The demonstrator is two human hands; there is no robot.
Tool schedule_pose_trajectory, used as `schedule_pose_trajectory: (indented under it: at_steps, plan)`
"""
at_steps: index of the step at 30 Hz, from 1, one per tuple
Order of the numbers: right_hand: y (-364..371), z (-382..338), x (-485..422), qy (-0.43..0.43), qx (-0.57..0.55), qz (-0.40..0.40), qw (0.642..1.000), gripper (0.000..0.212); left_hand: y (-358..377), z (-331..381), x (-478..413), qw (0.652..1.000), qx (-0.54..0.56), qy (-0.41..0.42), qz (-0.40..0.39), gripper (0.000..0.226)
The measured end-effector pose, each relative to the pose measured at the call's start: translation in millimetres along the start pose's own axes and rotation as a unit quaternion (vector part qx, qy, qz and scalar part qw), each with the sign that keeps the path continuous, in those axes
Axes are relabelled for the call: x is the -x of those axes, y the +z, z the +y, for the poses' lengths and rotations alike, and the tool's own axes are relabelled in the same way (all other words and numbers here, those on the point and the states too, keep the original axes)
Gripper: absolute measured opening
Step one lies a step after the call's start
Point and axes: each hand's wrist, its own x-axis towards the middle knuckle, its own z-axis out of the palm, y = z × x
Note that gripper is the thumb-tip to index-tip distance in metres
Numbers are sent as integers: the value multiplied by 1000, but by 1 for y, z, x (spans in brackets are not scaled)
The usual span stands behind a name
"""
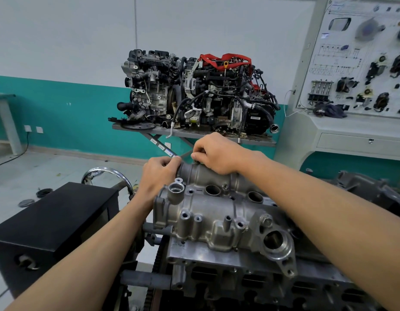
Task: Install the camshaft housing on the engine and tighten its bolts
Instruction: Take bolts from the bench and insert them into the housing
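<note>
Atop engine (239, 277), camshaft housing (217, 212) touches left hand (158, 173) and right hand (217, 153).

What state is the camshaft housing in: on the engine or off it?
On. The camshaft housing sits flat atop the engine; the left hand and right hand are at its far end. Bolt tightness: cannot tell.

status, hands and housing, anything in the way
Left hand curled at far end of housing, grip unclear. Right hand pinching a small part on its far edge. Housing sits on engine. Nothing seen blocking.

The engine (273, 286) (apparently stand-mounted) carries the camshaft housing (217, 212) on top.
</note>
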Motion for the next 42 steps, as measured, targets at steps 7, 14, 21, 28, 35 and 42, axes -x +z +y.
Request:
schedule_pose_trajectory:
  at_steps: [7, 14, 21, 28, 35, 42]
  plan:
    - [-5, 5, -7, 16, -5, -12, 1000, 29, 2, 1, -6, 1000, -6, -20, -10, 37]
    - [-20, 8, -4, -7, -86, 50, 995, 17, 3, 1, -7, 1000, -18, -14, -2, 38]
    - [-15, 7, 4, -3, -101, 40, 994, 24, 2, 0, 1, 1000, 9, 6, 26, 45]
    - [-4, -2, 8, -10, -94, 20, 995, 22, -3, 3, 10, 999, 6, 31, 17, 50]
    - [0, -1, 10, -22, -94, 44, 994, 20, -6, 0, 11, 1000, -6, 29, 7, 47]
    - [1, 1, 9, -21, -111, 45, 993, 21, -7, -2, 13, 999, -14, 50, 10, 64]
